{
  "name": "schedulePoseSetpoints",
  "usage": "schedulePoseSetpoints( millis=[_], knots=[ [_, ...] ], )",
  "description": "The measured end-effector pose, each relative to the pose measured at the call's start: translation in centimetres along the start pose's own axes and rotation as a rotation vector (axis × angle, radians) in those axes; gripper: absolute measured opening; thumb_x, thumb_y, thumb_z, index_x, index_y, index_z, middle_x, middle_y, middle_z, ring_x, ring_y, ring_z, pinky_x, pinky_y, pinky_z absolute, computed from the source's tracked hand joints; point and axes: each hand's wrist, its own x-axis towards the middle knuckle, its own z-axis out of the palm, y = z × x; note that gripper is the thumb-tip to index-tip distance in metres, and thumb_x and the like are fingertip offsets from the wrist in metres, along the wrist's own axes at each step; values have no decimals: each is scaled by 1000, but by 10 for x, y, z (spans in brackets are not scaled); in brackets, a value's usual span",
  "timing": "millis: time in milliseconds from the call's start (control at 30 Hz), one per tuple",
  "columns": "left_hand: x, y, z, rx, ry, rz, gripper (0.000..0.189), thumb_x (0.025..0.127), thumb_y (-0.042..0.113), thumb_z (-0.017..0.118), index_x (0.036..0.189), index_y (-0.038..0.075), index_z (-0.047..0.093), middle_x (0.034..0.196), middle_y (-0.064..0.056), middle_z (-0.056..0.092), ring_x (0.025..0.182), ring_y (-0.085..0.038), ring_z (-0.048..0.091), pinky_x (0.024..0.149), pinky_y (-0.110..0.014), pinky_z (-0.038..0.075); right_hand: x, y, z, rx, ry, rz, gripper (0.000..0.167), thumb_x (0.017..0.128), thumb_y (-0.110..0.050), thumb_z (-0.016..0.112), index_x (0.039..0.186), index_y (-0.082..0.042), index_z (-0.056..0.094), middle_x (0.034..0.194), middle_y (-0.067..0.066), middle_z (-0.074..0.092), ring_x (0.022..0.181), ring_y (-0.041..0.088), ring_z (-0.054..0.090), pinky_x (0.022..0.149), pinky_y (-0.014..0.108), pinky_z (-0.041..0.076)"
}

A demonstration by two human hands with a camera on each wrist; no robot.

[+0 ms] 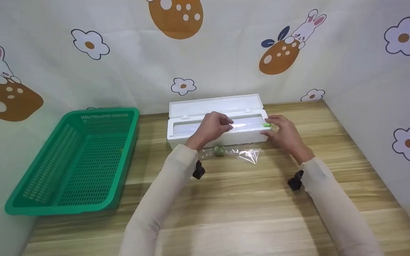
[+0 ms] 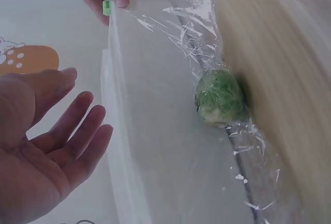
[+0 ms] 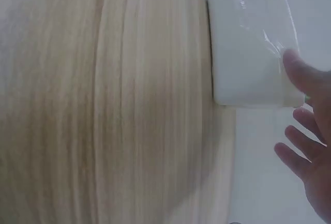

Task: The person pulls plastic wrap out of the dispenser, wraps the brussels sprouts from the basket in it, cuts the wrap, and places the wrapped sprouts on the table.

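Note:
A white cling film dispenser box (image 1: 222,137) stands against the back wall with its lid (image 1: 215,105) raised. My left hand (image 1: 212,127) hovers over its middle, fingers loosely bent and holding nothing. At the box's right end is my right hand (image 1: 285,137), its thumb touching the front edge beside a green slider cutter (image 1: 267,124). The other fingers of that hand (image 3: 315,141) are spread past the box end. In front of the box lies a Brussels sprout (image 2: 220,98), wrapped in clear cling film (image 1: 249,155) that bunches out on both sides.
A green plastic basket (image 1: 117,193) with slotted sides stands on the left of the wood-grain table (image 1: 244,217). Patterned cloth (image 1: 130,67) hangs behind and at the sides. Dark wrist mounts (image 1: 198,170) sit under both sleeves.

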Motion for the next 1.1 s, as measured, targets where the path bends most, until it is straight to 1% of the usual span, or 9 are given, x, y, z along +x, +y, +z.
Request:
schedulePoseSetpoints(
  millis=[67,267,433,533,667,867,967,1033,1100],
  knots=[
    [3,-1,3,-29,11,-10,23,96,12,67,114,-2,73,112,-16,75,104,-26,72,90,-33,58,-1,0,0,-7,8,10,51,83,-18,82,125,5,65,135,27,60,127,45,55,113,55,41],
    [12,-5,14,-129,41,-47,24,94,16,70,113,2,74,112,-13,75,105,-24,71,89,-31,58,-3,2,2,41,10,77,51,84,-22,81,128,0,65,137,23,60,126,43,57,107,55,47],
    [24,1,29,-167,58,-34,25,93,17,72,112,2,74,111,-13,76,104,-25,72,88,-29,57,-7,8,6,132,40,92,50,83,-20,82,127,-1,66,132,21,64,123,38,61,101,51,52],
    [32,7,39,-159,68,-19,25,93,16,72,112,2,75,110,-13,76,103,-24,72,87,-27,57,-8,11,9,168,53,103,51,83,-22,82,127,-4,66,132,19,65,122,36,62,100,49,53],
    [42,20,55,-133,78,-5,24,92,17,73,112,3,75,110,-11,77,105,-23,71,89,-28,56,-10,13,8,176,79,140,51,82,-26,82,128,-9,68,133,16,66,121,33,63,99,48,54],
    [52,35,78,-37,93,14,22,92,18,73,110,6,77,112,-8,77,111,-23,67,98,-32,53,-11,13,9,181,112,128,47,82,-30,83,124,-12,72,127,14,69,110,29,68,93,47,55],
    [54,39,86,1,86,-9,22,93,21,72,111,9,77,114,-6,76,112,-21,68,97,-32,53,-11,14,10,184,131,102,44,82,-30,83,121,-12,73,124,15,69,107,28,69,93,45,55],
    [55,39,90,15,92,-40,23,92,23,73,112,12,77,114,-5,76,111,-19,68,95,-32,54,-11,14,11,180,134,95,43,83,-31,82,121,-14,72,125,15,68,107,26,70,94,42,56],
    [56,39,93,32,105,-76,23,91,25,74,111,14,78,115,-2,76,110,-18,69,92,-31,54,-11,15,12,184,125,100,44,84,-33,81,122,-15,71,125,15,68,102,25,73,91,37,58]
  ],
)
